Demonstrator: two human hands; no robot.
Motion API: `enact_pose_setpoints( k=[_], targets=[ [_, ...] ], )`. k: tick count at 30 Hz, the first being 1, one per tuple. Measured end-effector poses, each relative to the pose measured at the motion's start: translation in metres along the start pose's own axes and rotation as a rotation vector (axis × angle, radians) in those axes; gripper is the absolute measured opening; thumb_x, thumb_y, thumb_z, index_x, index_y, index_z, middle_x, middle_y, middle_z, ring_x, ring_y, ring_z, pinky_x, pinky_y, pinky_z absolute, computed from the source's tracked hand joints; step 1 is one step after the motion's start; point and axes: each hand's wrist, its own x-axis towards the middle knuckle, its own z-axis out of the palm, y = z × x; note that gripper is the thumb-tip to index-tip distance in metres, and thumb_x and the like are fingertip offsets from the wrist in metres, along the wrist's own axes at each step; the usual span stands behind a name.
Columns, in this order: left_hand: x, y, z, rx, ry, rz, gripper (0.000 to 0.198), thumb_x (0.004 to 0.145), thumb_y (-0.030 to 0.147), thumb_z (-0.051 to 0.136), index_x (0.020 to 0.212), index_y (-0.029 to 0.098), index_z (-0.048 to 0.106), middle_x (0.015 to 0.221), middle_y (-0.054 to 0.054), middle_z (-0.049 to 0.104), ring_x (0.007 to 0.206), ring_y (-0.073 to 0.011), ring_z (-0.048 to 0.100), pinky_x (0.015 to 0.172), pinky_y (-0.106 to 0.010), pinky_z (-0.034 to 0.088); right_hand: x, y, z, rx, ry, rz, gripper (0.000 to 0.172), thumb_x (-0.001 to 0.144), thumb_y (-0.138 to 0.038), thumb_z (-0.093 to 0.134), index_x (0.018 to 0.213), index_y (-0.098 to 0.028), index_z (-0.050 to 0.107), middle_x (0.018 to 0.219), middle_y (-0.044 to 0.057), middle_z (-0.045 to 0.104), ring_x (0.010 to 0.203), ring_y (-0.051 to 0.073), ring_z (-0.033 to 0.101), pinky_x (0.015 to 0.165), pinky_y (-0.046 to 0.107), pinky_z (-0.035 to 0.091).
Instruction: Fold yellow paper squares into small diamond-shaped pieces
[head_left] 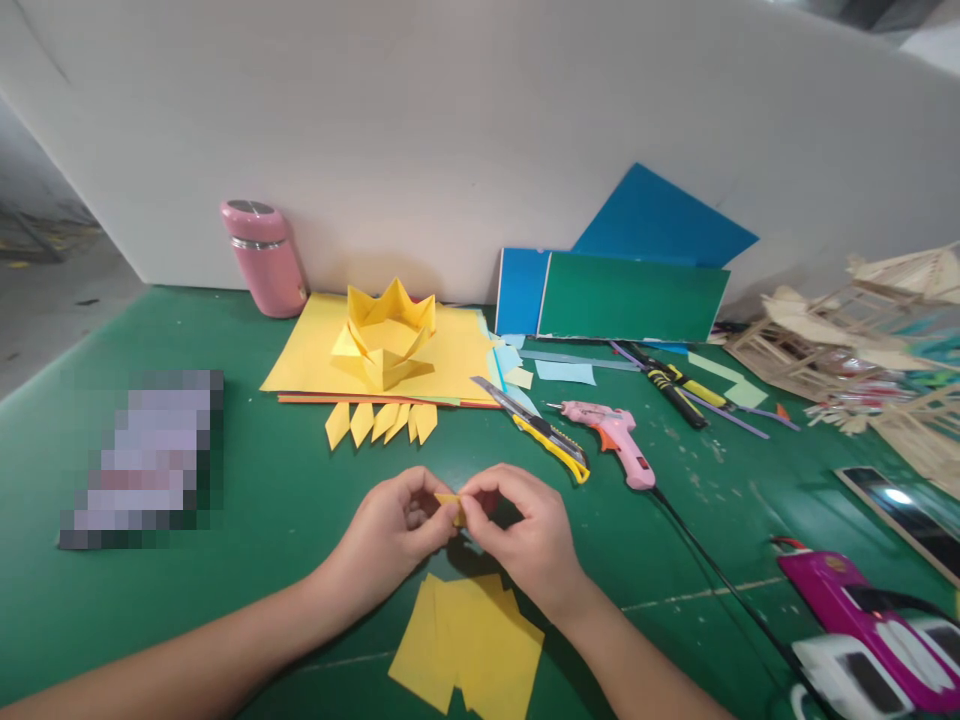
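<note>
Pinched between the fingertips of my left hand and my right hand is a small folded piece of yellow paper, partly hidden by the fingers. Just below the hands lie several yellow paper squares, overlapping on the green table. Beyond the hands, a row of folded yellow paper petals lies along the edge of a stack of coloured paper sheets. On that stack stands a yellow folded-paper ring with pointed tips.
A yellow utility knife and a pink glue gun lie right of the hands; the gun's cord runs to a purple power strip. A pink flask, pliers, a phone and wooden stick models stand or lie around.
</note>
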Motion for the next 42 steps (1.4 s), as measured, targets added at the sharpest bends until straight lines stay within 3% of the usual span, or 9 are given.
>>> enact_pose_setpoints(
  k=[7,14,22,34,42],
  targets=[
    [-0.001,-0.004,-0.001,0.011,0.001,0.027,0.02,0.068,0.036,0.063,0.068,0.018,0.056,0.056,0.004,0.055,0.052,-0.0117,0.051,0.051,-0.024,0.041,0.0,0.002,-0.001,-0.158,-0.028,-0.219,0.015,0.087,-0.015,0.053,0.074,-0.019,0.058,0.066,0.001,0.063,0.062,0.014,0.056,0.06,0.026,0.044],
    [0.0,0.002,0.0,-0.067,0.001,-0.048,0.024,0.062,0.039,0.065,0.062,0.019,0.053,0.057,0.003,0.057,0.05,-0.0104,0.049,0.052,-0.024,0.041,-0.001,0.002,0.002,-0.359,-0.002,-0.381,0.021,0.089,-0.01,0.046,0.071,-0.02,0.052,0.065,0.003,0.06,0.061,0.015,0.053,0.058,0.026,0.043],
    [0.001,0.011,-0.004,-0.051,-0.05,-0.148,0.031,0.063,0.046,0.067,0.064,0.017,0.057,0.047,0.007,0.048,0.041,-0.007,0.038,0.041,-0.02,0.029,-0.002,-0.001,0.001,-0.47,0.046,-0.437,0.024,0.09,-0.009,0.046,0.07,-0.02,0.053,0.061,0.003,0.057,0.059,0.016,0.05,0.055,0.029,0.042],
    [0.001,0.009,-0.007,-0.124,-0.029,-0.161,0.033,0.063,0.046,0.07,0.069,0.016,0.058,0.049,0.006,0.051,0.044,-0.007,0.04,0.043,-0.019,0.03,-0.001,-0.001,-0.003,-0.388,-0.007,-0.44,0.016,0.089,-0.008,0.05,0.082,-0.017,0.061,0.075,0.006,0.066,0.068,0.018,0.056,0.062,0.03,0.048],
    [0.001,0.01,-0.006,-0.068,-0.031,-0.154,0.033,0.06,0.047,0.069,0.069,0.017,0.057,0.05,0.006,0.051,0.043,-0.0075,0.039,0.042,-0.02,0.029,0.0,-0.002,-0.004,-0.334,0.0,-0.384,0.019,0.089,-0.008,0.049,0.075,-0.018,0.059,0.069,0.005,0.064,0.064,0.016,0.057,0.059,0.028,0.047]
  ],
)
